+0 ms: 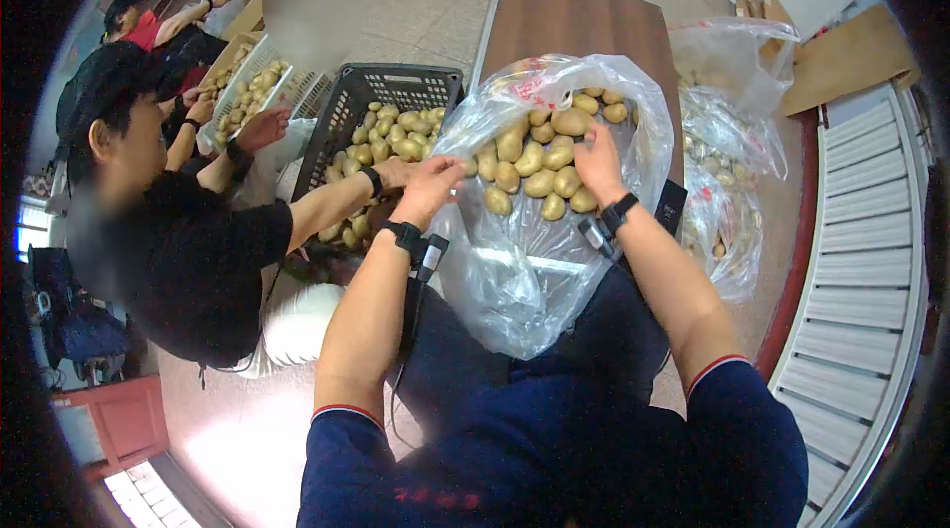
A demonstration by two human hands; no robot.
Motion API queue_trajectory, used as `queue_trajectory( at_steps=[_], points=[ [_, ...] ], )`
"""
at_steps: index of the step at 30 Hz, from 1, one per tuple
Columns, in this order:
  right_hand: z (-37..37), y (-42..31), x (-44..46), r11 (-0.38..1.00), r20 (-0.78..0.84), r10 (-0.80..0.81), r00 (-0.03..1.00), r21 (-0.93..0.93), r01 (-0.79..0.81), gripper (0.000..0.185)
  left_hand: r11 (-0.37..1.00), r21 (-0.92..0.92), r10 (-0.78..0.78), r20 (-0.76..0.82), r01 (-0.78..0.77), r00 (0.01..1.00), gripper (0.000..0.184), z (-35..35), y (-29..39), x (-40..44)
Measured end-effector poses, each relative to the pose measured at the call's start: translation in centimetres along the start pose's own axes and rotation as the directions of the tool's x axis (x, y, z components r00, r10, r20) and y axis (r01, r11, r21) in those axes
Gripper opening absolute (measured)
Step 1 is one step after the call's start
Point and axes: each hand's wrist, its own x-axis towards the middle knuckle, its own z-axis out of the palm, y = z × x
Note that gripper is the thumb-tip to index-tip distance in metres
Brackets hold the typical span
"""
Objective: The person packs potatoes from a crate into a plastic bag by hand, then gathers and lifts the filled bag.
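A clear plastic bag (520,295) lies opened over the front of a brown table (584,18), with several potatoes (539,184) inside its mouth. My right hand (599,164) is over the right side of these potatoes, its fingertips at a potato near the top of the pile; whether it grips one cannot be made out. At the bag's left edge is my left hand (433,187), fingers bent and partly apart, beside the plastic and the leftmost potatoes. What it holds, if anything, is unclear. Left of the bag stands a black crate (341,97) of potatoes.
A co-worker in black (188,251) sits at the left, one hand at the black crate. Behind are a white crate (259,51) of potatoes and another person in red (144,30). Filled plastic bags (727,132) stand right of the table, near a white radiator (851,261).
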Motion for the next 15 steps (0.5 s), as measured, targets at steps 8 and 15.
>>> queue_trajectory(
  at_steps=[8,15],
  points=[
    [0.5,-0.5,-7.5,0.817,0.306,-0.265,0.915,-0.434,0.381,0.049,0.995,0.085,0.046,-0.008,-0.045,0.999,0.031,-0.5,-0.6,-2.5],
    [1.2,-2.4,-7.1,0.823,0.320,-0.095,0.943,-0.508,0.255,0.041,0.999,0.016,0.042,-0.068,-0.041,0.997,0.024,-1.0,0.2,-3.9]
  ],
)
